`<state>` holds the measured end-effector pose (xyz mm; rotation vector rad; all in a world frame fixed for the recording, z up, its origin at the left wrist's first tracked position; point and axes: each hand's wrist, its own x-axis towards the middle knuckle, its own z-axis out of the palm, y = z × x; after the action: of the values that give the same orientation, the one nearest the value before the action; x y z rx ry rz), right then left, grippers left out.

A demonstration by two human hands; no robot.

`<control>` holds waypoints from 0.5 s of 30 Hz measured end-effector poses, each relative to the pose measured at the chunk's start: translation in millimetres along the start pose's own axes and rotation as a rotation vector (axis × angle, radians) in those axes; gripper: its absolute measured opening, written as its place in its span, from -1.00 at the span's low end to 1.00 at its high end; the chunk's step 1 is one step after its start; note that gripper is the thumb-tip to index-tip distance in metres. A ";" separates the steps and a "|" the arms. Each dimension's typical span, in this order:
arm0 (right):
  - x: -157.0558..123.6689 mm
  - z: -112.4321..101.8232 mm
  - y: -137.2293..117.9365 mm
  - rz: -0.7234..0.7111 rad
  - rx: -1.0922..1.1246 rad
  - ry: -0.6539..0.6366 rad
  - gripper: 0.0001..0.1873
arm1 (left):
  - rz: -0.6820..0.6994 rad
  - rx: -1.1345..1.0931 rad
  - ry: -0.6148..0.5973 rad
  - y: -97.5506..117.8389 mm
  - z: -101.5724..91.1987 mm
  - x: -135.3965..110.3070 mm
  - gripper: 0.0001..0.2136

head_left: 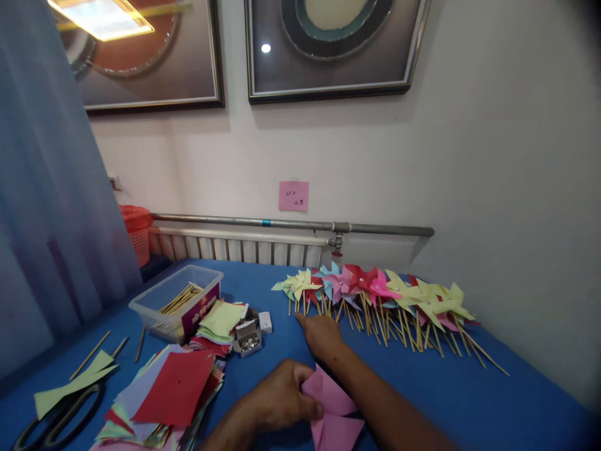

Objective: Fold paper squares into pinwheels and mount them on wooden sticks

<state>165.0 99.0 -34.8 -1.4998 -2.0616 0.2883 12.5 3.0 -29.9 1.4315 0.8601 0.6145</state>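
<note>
My left hand (287,396) pinches a pink square of paper (331,401) between thumb and fingers, low in the middle of the view. Slits divide the paper into flaps. My right hand (323,335) is beyond it, the forearm crossing behind the paper's right side. One finger stretches toward the stick ends of the nearest paper pinwheels (361,282); the other fingers are partly hidden, and I see nothing held there. These pinwheels, yellow, red, pink and blue on thin wooden sticks, lie in a long row. Left of the hands sits a small open box of shiny metal pins (248,341).
Stacked coloured paper squares (176,388) lie at the front left, with a smaller stack (220,322) behind. A clear plastic tub (176,275) holds wooden sticks. Black-handled scissors (70,419) lie under cut yellow paper (75,385). A radiator (235,247) borders the blue tabletop (263,282).
</note>
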 end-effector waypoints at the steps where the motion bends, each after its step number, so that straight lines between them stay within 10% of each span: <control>1: -0.7 0.4 0.5 0.003 -0.076 -0.039 -0.59 | -0.002 0.000 0.001 -0.3 0.0 0.3 -0.89; 15: -11.7 -7.2 -7.2 0.088 -0.411 -0.218 -0.62 | 0.011 -0.051 -0.072 -8.7 -2.3 5.4 -0.81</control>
<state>165.8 84.7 -29.2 -1.8745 -2.3330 0.0628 12.6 8.0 -39.2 1.4045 0.7749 0.5854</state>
